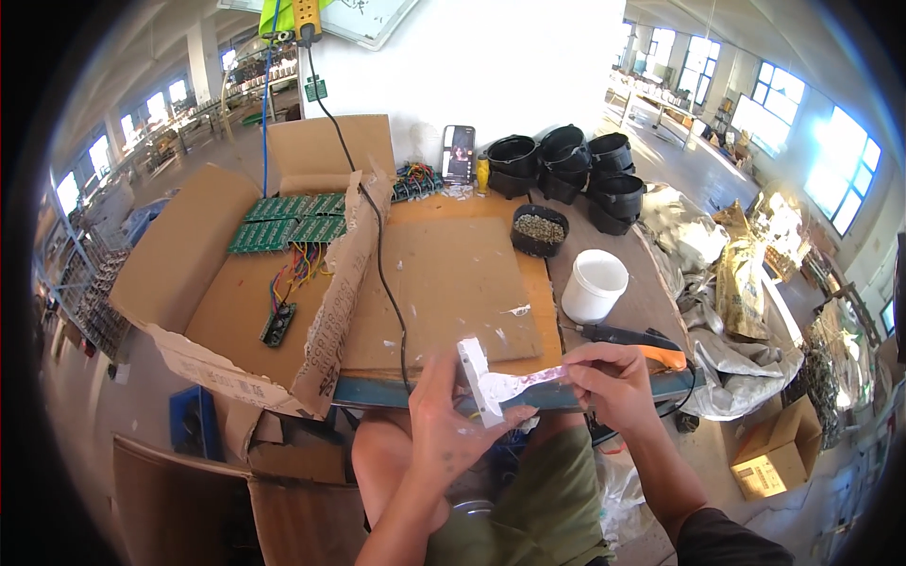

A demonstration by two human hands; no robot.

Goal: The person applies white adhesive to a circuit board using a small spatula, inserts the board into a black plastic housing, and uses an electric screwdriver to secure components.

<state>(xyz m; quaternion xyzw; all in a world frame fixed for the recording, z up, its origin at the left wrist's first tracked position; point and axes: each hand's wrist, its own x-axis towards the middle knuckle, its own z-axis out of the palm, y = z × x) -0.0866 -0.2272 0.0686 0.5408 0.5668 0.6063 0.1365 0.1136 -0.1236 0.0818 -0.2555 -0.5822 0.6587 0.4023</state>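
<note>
My left hand (439, 420) grips a small whitish rectangular piece (479, 382) by its edges, tilted above the table's front edge. White paste seems to cover part of its face. Between the fingers and thumb of my right hand (609, 382) is the handle of a spatula (517, 383), smeared white. Its broad end touches the piece. A white plastic tub (595, 286) stands just beyond my right hand. An orange-and-black handled tool (651, 351) lies behind that hand, partly hidden by it.
A cardboard box (212, 311) at the left holds green circuit boards (288, 222) and wires. A black cable (382, 236) runs beside a cardboard sheet (453, 283). Stacked black cups (563, 160), a granule-filled bowl (539, 229) and a phone (459, 156) stand at the back. Sacks (731, 358) lie right.
</note>
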